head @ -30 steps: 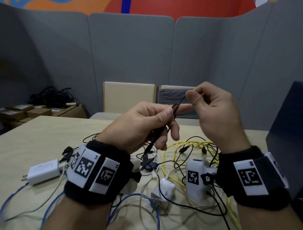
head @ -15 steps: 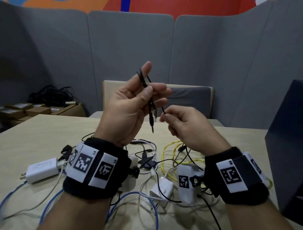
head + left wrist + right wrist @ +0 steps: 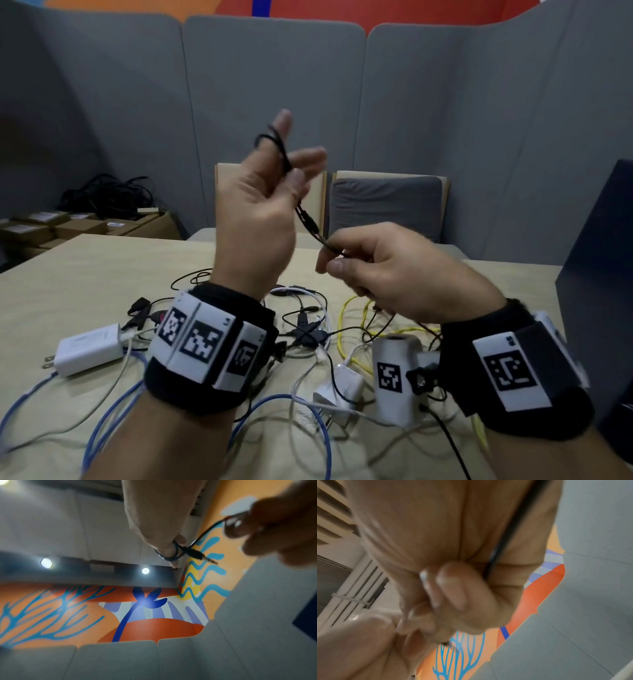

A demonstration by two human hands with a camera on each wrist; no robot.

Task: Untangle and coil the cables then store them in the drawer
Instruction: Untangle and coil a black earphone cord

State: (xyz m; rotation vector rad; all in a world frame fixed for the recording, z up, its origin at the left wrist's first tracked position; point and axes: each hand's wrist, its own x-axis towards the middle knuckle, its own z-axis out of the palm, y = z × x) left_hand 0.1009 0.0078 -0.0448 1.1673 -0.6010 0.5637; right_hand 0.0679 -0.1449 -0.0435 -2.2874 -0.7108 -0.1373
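My left hand (image 3: 291, 161) is raised above the table, index finger pointing up. A thin black audio cable (image 3: 279, 145) is looped round that finger and passes under the thumb. In the left wrist view the cable loop (image 3: 169, 557) circles the finger and its jack plug (image 3: 197, 555) sticks out beside it. From there the cable runs down to my right hand (image 3: 334, 260), lower and to the right, which pinches it between thumb and curled fingers. The black cable (image 3: 510, 531) crosses the right palm in the right wrist view.
On the table (image 3: 85, 274) below lies a tangle: a yellow cable (image 3: 346, 329), a blue cable (image 3: 102, 421), a white charger (image 3: 89, 353), a white adapter (image 3: 339, 383), a black splitter (image 3: 308, 335). A dark cabinet (image 3: 599, 308) stands at the right. Cardboard boxes (image 3: 68, 226) sit far left.
My left hand has risen with the cable wound round its index finger. My right hand dropped from above to below the left hand and drew the cable out to the right.
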